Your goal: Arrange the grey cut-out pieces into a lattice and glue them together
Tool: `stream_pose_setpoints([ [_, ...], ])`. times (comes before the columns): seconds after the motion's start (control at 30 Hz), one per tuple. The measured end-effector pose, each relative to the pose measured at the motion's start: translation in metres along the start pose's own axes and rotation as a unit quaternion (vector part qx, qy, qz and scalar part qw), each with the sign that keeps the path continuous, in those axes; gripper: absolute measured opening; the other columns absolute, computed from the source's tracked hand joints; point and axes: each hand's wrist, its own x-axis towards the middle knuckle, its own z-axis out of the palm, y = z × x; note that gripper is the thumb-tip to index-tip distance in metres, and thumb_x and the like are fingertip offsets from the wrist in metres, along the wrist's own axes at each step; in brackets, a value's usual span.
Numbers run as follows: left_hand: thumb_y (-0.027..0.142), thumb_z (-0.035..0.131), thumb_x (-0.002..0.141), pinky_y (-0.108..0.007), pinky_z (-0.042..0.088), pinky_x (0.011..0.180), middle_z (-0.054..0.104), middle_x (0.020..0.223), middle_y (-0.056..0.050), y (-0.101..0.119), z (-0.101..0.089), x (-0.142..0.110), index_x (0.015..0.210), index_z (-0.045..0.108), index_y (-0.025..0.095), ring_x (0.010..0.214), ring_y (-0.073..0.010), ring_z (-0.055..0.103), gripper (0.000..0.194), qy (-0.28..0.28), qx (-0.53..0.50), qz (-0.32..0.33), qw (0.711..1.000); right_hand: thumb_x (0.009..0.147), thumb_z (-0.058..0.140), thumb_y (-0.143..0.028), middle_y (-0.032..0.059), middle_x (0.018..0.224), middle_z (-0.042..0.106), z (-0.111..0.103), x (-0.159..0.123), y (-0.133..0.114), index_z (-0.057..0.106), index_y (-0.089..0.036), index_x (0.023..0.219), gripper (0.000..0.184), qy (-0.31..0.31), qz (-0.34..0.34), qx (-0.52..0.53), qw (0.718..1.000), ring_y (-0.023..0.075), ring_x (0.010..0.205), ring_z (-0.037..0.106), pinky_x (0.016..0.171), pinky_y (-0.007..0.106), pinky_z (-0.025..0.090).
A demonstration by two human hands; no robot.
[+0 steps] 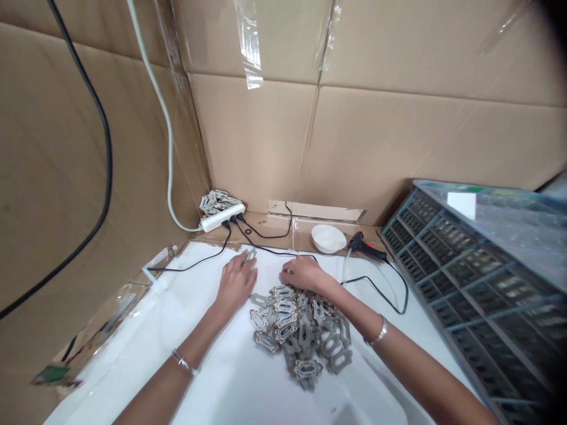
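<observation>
The left hand (238, 280) lies loosely spread beside one grey, metal-looking openwork plaque (250, 255); whether the curled right hand (305, 273) holds anything, I cannot tell. Dragging, its forearm (361, 316) could scatter the grey-white ornate plaques (286, 319) heaped alongside.

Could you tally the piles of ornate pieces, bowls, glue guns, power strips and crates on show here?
Near pile and far pile: 2
White bowl: 1
Glue gun: 1
Power strip: 1
Crate: 1
Total: 6

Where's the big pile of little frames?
In the head view, the pile of frames lies low, just right of centre, on the white surface, on the near side of the right hand.
</observation>
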Motion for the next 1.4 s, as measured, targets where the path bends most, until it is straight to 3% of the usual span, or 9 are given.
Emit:
stream_pose_setpoints([
  [0.2,0.033,0.041,0.097,-0.049,0.039,0.103,0.052,0.137,-0.017,0.002,-0.001,-0.002,0.123,0.063,0.017,0.127,-0.0327,0.045,0.037,-0.023,-0.002,0.017,1.000,0.067,0.065,-0.016,0.0144,0.081,0.073,0.003,0.011,-0.003,0.073,-0.014,0.074,0.011,-0.012,0.038,0.021,0.999,0.0250,0.075,0.065,0.062,0.029,0.040],
  [0.37,0.033,0.041,0.097,-0.048,0.037,0.105,0.051,0.139,-0.015,0.002,-0.001,-0.001,0.128,0.058,0.018,0.130,-0.0301,0.044,0.038,-0.027,-0.008,0.011,1.000,0.075,0.060,-0.014,0.0054,0.081,0.072,0.013,0.027,-0.005,0.070,-0.015,0.083,0.013,0.035,0.005,0.112,0.993,0.0152,0.074,0.063,0.062,0.021,0.042],
  [0.57,0.033,0.041,0.097,-0.047,0.034,0.108,0.049,0.144,-0.014,-0.005,0.003,0.001,0.132,0.054,0.020,0.134,-0.0293,0.042,0.040,-0.031,0.006,-0.002,0.999,0.081,0.057,-0.015,-0.0009,0.070,0.067,0.030,0.055,-0.031,0.068,-0.012,0.093,0.017,0.074,-0.030,0.178,0.981,0.0102,0.063,0.060,0.057,0.017,0.041],
  [0.73,0.032,0.043,0.096,-0.049,0.033,0.108,0.048,0.144,-0.014,-0.008,0.004,0.002,0.132,0.054,0.020,0.135,-0.0300,0.040,0.039,-0.026,0.013,-0.004,1.000,0.088,0.043,-0.015,0.0032,0.079,0.068,0.033,0.058,-0.037,0.066,-0.010,0.098,0.026,0.124,-0.038,0.154,0.980,0.0140,0.076,0.063,0.068,0.022,0.042],
  [0.9,0.029,0.045,0.095,-0.047,0.036,0.105,0.051,0.140,-0.016,-0.004,0.002,0.000,0.127,0.056,0.017,0.131,-0.0306,0.044,0.036,-0.022,0.012,-0.002,1.000,0.085,0.052,-0.018,0.0093,0.090,0.069,0.036,0.054,-0.037,0.065,-0.013,0.100,0.021,0.133,-0.035,0.123,0.983,0.0200,0.085,0.064,0.074,0.027,0.043],
  [1.0,0.026,0.047,0.092,-0.046,0.036,0.104,0.052,0.139,-0.015,-0.003,0.001,-0.001,0.125,0.057,0.017,0.130,-0.0303,0.044,0.035,-0.019,0.008,-0.004,1.000,0.084,0.055,-0.022,0.0102,0.103,0.067,0.037,0.049,-0.042,0.065,-0.017,0.104,0.023,0.129,-0.079,0.073,0.986,0.0216,0.094,0.062,0.079,0.028,0.043],
  [1.13,0.023,0.048,0.091,-0.046,0.037,0.104,0.053,0.137,-0.016,-0.001,0.000,-0.001,0.122,0.058,0.016,0.128,-0.0303,0.046,0.034,-0.021,0.008,-0.014,1.000,0.086,0.054,-0.022,0.0103,0.103,0.065,0.040,0.049,-0.041,0.065,-0.017,0.103,0.022,0.109,-0.109,0.012,0.988,0.0215,0.095,0.061,0.079,0.028,0.043],
  [1.4,0.020,0.048,0.090,-0.045,0.040,0.103,0.055,0.134,-0.016,-0.002,-0.001,0.001,0.121,0.058,0.015,0.126,-0.0294,0.048,0.033,-0.018,0.002,-0.018,1.000,0.088,0.052,-0.018,0.0088,0.101,0.067,0.038,0.059,-0.036,0.069,-0.017,0.101,0.021,0.104,-0.135,0.032,0.985,0.0185,0.099,0.061,0.088,0.026,0.041],
])
